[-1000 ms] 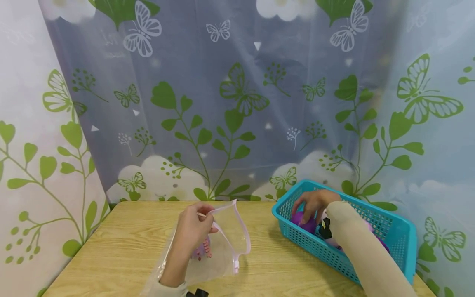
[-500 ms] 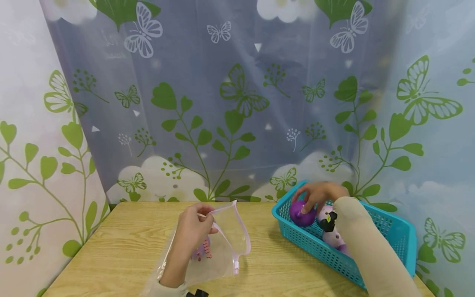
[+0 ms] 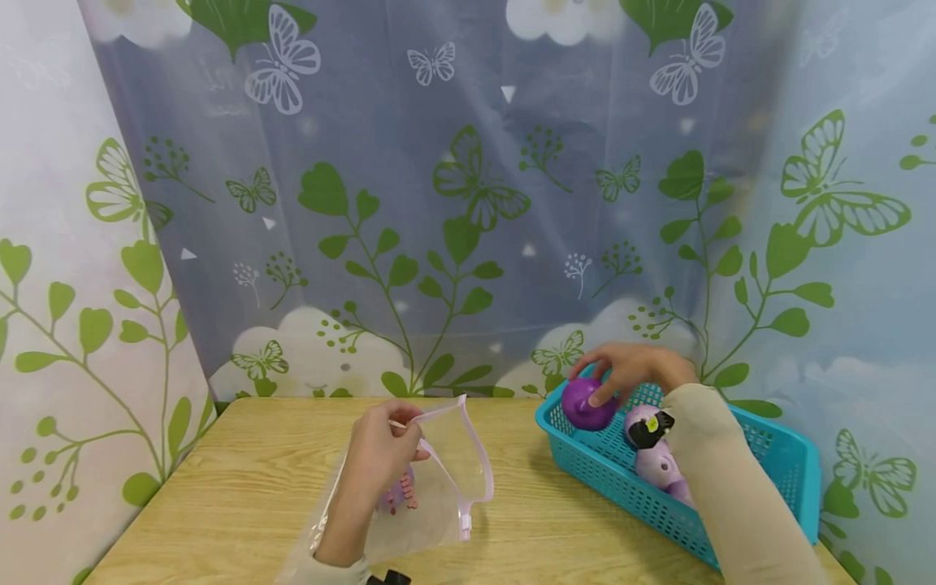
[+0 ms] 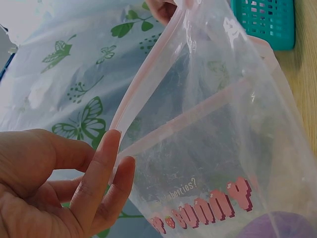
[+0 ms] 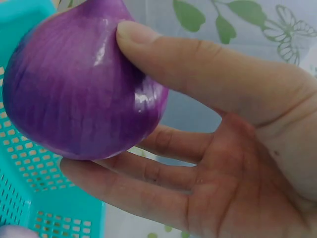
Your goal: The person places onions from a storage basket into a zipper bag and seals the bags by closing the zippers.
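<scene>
My left hand (image 3: 376, 463) pinches the rim of a clear zip bag (image 3: 468, 463) with a pink edge and slider. In the left wrist view the bag bears pink "BUNNY" lettering (image 4: 215, 206), and a purple rounded thing (image 4: 277, 225) shows through its lower part. My right hand (image 3: 636, 366) grips a shiny purple onion (image 3: 582, 406), thumb near its pointed top and fingers around its far side. The onion is above the left end of a turquoise basket (image 3: 621, 491).
In the basket lie pale purple rounded things (image 3: 656, 465), partly hidden by the right sleeve (image 3: 731, 479). The basket stands at the right of the wooden table (image 3: 256, 471). A patterned curtain (image 3: 409, 203) hangs behind the table.
My right hand has lifted the purple onion from inside the basket, moving up and slightly left. The left hand and the bag have stayed in place.
</scene>
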Demonstrator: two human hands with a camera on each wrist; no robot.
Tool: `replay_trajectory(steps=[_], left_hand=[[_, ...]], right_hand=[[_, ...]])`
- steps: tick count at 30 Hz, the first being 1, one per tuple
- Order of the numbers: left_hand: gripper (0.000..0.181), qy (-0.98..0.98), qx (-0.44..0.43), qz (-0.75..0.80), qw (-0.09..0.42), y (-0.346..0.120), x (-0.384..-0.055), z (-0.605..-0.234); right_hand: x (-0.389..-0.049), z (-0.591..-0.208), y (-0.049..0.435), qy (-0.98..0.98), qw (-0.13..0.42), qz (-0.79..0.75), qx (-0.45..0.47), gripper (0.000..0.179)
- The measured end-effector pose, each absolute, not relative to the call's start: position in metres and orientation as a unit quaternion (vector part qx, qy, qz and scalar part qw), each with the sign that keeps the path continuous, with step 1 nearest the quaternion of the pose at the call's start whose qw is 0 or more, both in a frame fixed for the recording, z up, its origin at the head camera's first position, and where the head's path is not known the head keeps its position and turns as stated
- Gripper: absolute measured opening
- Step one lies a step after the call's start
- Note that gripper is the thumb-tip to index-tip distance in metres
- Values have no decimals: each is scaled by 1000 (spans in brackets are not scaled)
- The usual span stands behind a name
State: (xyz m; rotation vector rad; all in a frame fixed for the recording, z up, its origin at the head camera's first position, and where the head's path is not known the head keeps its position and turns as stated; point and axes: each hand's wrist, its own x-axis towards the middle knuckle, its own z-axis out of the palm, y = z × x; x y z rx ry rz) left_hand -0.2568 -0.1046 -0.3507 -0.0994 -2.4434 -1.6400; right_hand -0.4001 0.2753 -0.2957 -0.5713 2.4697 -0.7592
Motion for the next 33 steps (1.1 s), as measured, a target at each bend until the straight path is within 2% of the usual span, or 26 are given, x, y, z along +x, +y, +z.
replay_trajectory(steps=[16,33], left_hand=[[22,-826,-30,-555,96,-102,-257,-351],[22,-826,-33,-554,98,-102,-256,-351]], right_hand=[[-377,-285,245,886,228,-297,-272,55],[-362,-295,209,878,194,-297,-320,50]])
